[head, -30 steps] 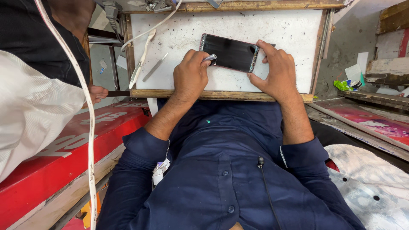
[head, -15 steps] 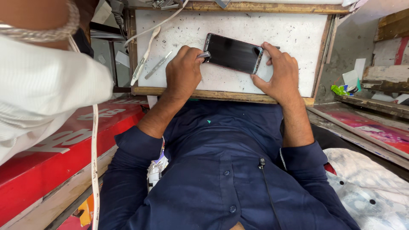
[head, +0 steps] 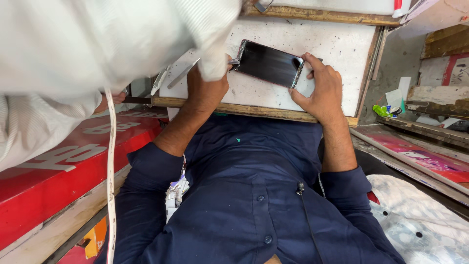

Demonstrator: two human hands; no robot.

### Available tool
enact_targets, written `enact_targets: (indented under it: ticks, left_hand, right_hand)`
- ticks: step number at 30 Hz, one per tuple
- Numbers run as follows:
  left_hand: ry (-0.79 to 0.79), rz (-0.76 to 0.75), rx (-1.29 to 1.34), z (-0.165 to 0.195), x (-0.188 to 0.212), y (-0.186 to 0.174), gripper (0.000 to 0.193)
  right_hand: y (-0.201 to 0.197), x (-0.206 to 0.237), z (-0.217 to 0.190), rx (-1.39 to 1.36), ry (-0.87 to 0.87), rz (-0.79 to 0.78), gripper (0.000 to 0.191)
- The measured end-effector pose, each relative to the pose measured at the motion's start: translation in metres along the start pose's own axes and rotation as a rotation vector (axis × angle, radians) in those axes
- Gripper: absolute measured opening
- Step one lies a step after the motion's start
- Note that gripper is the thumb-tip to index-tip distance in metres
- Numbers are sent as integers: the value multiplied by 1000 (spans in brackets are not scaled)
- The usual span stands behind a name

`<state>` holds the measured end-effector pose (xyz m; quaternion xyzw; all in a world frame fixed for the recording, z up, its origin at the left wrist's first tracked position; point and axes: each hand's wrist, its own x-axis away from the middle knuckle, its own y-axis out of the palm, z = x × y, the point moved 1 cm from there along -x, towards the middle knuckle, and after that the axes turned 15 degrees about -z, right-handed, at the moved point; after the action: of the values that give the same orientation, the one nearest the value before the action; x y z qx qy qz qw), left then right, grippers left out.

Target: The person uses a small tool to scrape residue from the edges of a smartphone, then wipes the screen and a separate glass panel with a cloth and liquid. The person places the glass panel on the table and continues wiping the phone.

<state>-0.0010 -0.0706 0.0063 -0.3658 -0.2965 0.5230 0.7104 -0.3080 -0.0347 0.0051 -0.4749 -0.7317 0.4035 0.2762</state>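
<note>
Shirt (head: 254,205), dark blue and buttoned, fills the near ground at six o'clock, with a small black clip mic (head: 301,186) on its placket and a white cable (head: 111,186) hanging down at eight o'clock. From the rolled sleeves both forearms reach up toward twelve o'clock onto a white board (head: 337,44) framed in worn wood. The left hand (head: 207,88) rests on the board at eleven o'clock, closed around a thin metal tool (head: 233,61) whose tip touches the left end of the phone (head: 268,63); another person's white sleeve (head: 97,44) covers the fingers in part. The right hand (head: 320,88), at one o'clock, grips the phone's right end, thumb under its lower edge and fingers curled over the far corner. The phone lies flat on the board between the hands, dark glass up, slightly tilted. A red panel (head: 63,171) runs along nine o'clock. Green scrap (head: 383,111) and paper bits lie at three o'clock beside the board.
</note>
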Motion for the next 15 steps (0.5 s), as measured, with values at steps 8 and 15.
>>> enact_targets:
  ticks: [8, 15]
  left_hand:
    - [4, 102, 354, -39, 12, -18, 18]
    - [-307, 62, 938, -75, 45, -33, 36]
  right_hand:
    - [-3, 0, -2, 4, -12, -2, 90]
    - [-14, 1, -7, -43, -82, 3, 89]
